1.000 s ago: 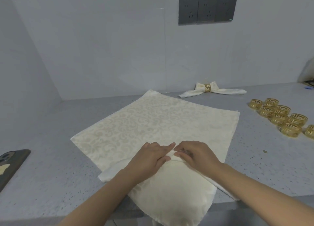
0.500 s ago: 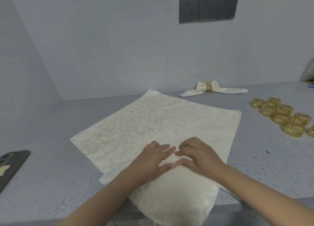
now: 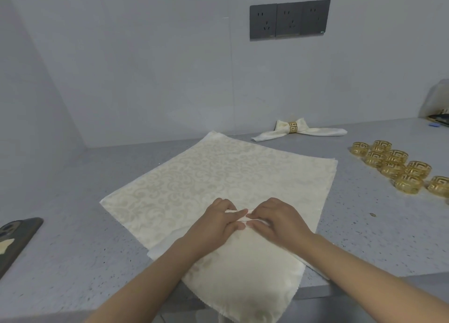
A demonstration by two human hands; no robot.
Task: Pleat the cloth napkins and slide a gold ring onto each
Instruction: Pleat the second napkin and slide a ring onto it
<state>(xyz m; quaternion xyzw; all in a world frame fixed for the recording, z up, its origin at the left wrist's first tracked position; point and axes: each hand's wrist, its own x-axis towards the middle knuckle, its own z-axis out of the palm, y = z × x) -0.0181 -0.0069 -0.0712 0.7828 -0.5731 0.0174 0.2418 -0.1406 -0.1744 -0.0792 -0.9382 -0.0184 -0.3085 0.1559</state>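
Note:
A cream patterned cloth napkin (image 3: 213,174) lies spread on the grey counter, its near corner hanging over the front edge. My left hand (image 3: 218,222) and my right hand (image 3: 277,219) meet at its near middle, fingertips touching, each pinching a small raised fold of the cloth between thumb and fingers. Several gold rings (image 3: 398,167) sit in a cluster at the right. A finished pleated napkin (image 3: 298,132) with a gold ring around its middle lies by the back wall.
A dark phone (image 3: 17,237) lies at the counter's left edge. A dark socket panel (image 3: 289,19) is on the wall. A pale bag and a dark object (image 3: 437,108) stand at the far right. The counter's front edge (image 3: 364,283) runs under my forearms.
Both hands have crept slightly away from me along the napkin, gathering another small fold between their fingertips. Nothing else on the counter has moved.

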